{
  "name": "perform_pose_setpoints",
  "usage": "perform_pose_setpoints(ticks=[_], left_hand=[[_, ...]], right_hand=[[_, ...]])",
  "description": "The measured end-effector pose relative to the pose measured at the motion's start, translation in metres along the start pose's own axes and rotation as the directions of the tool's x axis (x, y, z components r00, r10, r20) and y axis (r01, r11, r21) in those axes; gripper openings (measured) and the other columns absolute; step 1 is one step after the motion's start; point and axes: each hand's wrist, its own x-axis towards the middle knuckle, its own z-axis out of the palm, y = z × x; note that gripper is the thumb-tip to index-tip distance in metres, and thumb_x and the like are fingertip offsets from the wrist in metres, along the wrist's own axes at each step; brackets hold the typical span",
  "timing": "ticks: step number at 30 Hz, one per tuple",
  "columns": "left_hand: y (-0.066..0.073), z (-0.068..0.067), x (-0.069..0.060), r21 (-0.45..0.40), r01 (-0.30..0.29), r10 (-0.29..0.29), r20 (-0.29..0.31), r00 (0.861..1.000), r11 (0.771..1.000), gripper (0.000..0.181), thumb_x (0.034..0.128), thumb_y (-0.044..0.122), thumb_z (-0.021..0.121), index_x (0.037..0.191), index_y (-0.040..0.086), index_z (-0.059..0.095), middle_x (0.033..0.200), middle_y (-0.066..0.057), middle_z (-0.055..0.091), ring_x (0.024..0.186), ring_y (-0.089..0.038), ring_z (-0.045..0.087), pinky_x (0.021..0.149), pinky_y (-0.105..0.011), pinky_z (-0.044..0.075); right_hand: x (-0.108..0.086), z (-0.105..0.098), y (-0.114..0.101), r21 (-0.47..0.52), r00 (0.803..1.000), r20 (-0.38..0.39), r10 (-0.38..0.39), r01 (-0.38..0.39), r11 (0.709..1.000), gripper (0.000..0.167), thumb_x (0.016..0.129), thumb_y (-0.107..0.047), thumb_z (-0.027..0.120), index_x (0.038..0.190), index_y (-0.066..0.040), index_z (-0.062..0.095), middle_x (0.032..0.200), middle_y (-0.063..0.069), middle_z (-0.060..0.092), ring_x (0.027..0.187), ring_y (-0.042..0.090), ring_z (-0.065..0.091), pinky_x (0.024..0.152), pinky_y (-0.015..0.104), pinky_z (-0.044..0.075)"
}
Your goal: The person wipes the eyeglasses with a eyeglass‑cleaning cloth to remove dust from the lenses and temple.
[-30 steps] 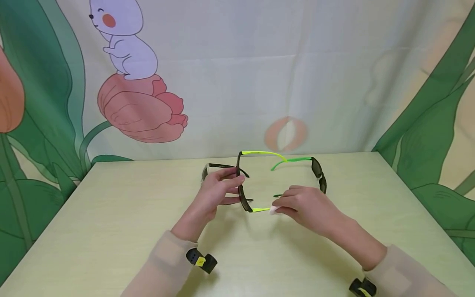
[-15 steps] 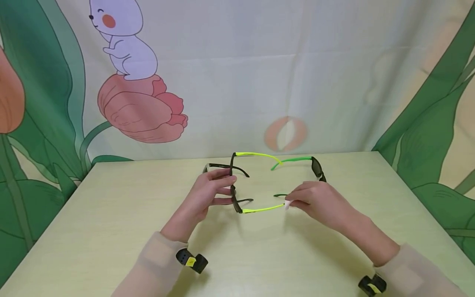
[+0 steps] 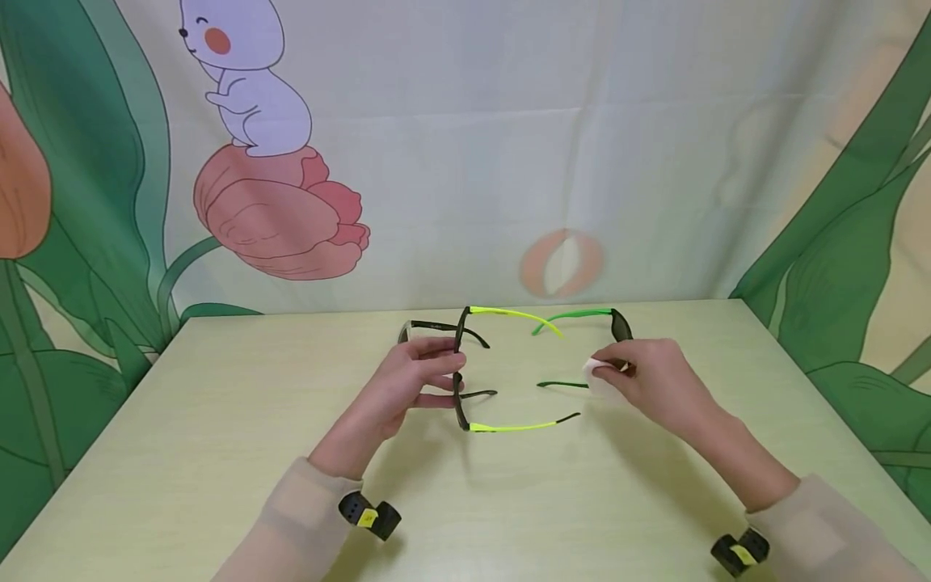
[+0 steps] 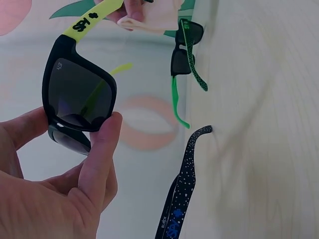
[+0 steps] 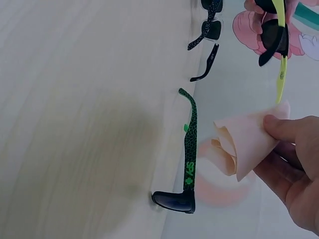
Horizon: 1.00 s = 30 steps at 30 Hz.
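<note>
My left hand [image 3: 396,384] grips the black front frame of the sunglasses with yellow temples [image 3: 509,427], held above the table with both temples unfolded and pointing right. In the left wrist view its thumb and fingers pinch the frame beside a dark lens [image 4: 79,92]. My right hand [image 3: 662,388] pinches a folded pale cloth [image 3: 600,378], apart from the yellow temples. The right wrist view shows the cloth [image 5: 249,139] hanging in loose folds between thumb and fingers.
Sunglasses with green temples [image 3: 575,313] stand on the table behind the right hand, partly hidden by it. A pair with black speckled temples [image 3: 436,326] stands behind the left hand. A printed curtain [image 3: 451,162] hangs at the table's back edge.
My right hand with the cloth has moved right and up, off the lower yellow temple, whose dark tip now shows. The held sunglasses have shifted slightly left and turned a little.
</note>
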Motion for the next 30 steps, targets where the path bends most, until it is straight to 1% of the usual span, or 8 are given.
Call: perform_pose_setpoints(ticks=[3, 6, 9, 12, 15, 21, 25, 30], left_hand=[[0.000, 0.002, -0.001, 0.013, -0.005, 0.005, 0.020, 1.000, 1.000, 0.057, 0.0971, 0.015, 0.070, 0.147, -0.003, 0.049, 0.133, -0.017, 0.056, 0.093, -0.032, 0.069, 0.081, -0.043, 0.062], [-0.001, 0.003, -0.003, 0.026, -0.009, 0.008, 0.047, 0.999, 1.000, 0.057, 0.0965, 0.015, 0.070, 0.146, -0.002, 0.049, 0.131, -0.016, 0.056, 0.090, -0.027, 0.069, 0.081, -0.042, 0.062], [-0.002, 0.005, -0.005, 0.031, -0.012, 0.009, 0.074, 0.997, 0.999, 0.058, 0.0962, 0.016, 0.071, 0.146, -0.004, 0.049, 0.128, -0.015, 0.056, 0.085, -0.023, 0.069, 0.081, -0.042, 0.062], [-0.002, 0.007, -0.006, 0.030, -0.015, 0.012, 0.094, 0.995, 0.999, 0.057, 0.0959, 0.015, 0.071, 0.146, -0.004, 0.049, 0.124, -0.015, 0.057, 0.084, -0.022, 0.069, 0.080, -0.043, 0.062], [-0.002, 0.009, -0.007, 0.038, -0.024, 0.019, 0.108, 0.994, 0.999, 0.055, 0.0960, 0.014, 0.070, 0.144, -0.005, 0.050, 0.121, -0.015, 0.057, 0.084, -0.022, 0.070, 0.080, -0.044, 0.062], [-0.004, 0.013, -0.008, 0.058, -0.036, 0.029, 0.121, 0.992, 0.998, 0.052, 0.0966, 0.012, 0.069, 0.143, -0.006, 0.052, 0.122, -0.016, 0.058, 0.083, -0.023, 0.068, 0.079, -0.045, 0.062], [-0.006, 0.016, -0.008, 0.055, -0.045, 0.037, 0.142, 0.989, 0.997, 0.054, 0.0963, 0.013, 0.070, 0.143, -0.006, 0.051, 0.124, -0.017, 0.057, 0.084, -0.025, 0.068, 0.080, -0.045, 0.062], [-0.009, 0.021, -0.007, 0.063, -0.060, 0.049, 0.166, 0.985, 0.996, 0.053, 0.0954, 0.013, 0.072, 0.142, -0.006, 0.053, 0.123, -0.017, 0.056, 0.082, -0.022, 0.067, 0.080, -0.046, 0.062]], right_hand=[[0.002, 0.000, 0.002, 0.008, 0.999, -0.046, 0.029, -0.029, 1.000, 0.012, 0.085, -0.006, 0.084, 0.097, -0.007, 0.081, 0.085, -0.002, 0.075, 0.069, 0.010, 0.068, 0.064, 0.032, 0.059], [0.004, 0.001, 0.002, 0.017, 0.996, -0.074, 0.043, -0.042, 0.999, 0.012, 0.085, -0.006, 0.084, 0.097, -0.007, 0.081, 0.085, -0.001, 0.075, 0.069, 0.011, 0.068, 0.064, 0.032, 0.058], [0.007, 0.002, 0.003, 0.041, 0.995, -0.085, 0.050, -0.047, 0.998, 0.012, 0.085, -0.006, 0.084, 0.096, -0.006, 0.081, 0.086, 0.000, 0.076, 0.070, 0.012, 0.069, 0.064, 0.032, 0.059], [0.009, 0.004, 0.001, 0.080, 0.995, -0.078, 0.068, -0.062, 0.995, 0.012, 0.085, -0.006, 0.085, 0.097, -0.006, 0.081, 0.086, 0.000, 0.076, 0.072, 0.013, 0.072, 0.067, 0.034, 0.061], [0.011, 0.006, -0.001, 0.098, 0.994, -0.060, 0.086, -0.080, 0.992, 0.013, 0.086, -0.008, 0.084, 0.099, -0.006, 0.081, 0.089, 0.001, 0.076, 0.076, 0.016, 0.073, 0.070, 0.036, 0.062], [0.013, 0.007, -0.006, 0.087, 0.993, -0.051, 0.102, -0.097, 0.991, 0.015, 0.088, -0.009, 0.083, 0.102, -0.005, 0.081, 0.091, 0.003, 0.077, 0.078, 0.021, 0.074, 0.073, 0.039, 0.062], [0.014, 0.008, -0.010, 0.101, 0.992, -0.033, 0.122, -0.118, 0.988, 0.015, 0.088, -0.009, 0.082, 0.103, -0.005, 0.081, 0.092, 0.003, 0.077, 0.080, 0.021, 0.075, 0.073, 0.039, 0.062], [0.014, 0.011, -0.014, 0.102, 0.992, -0.014, 0.128, -0.126, 0.987, 0.016, 0.090, -0.008, 0.081, 0.105, -0.005, 0.080, 0.095, 0.004, 0.077, 0.082, 0.020, 0.074, 0.074, 0.038, 0.062]])
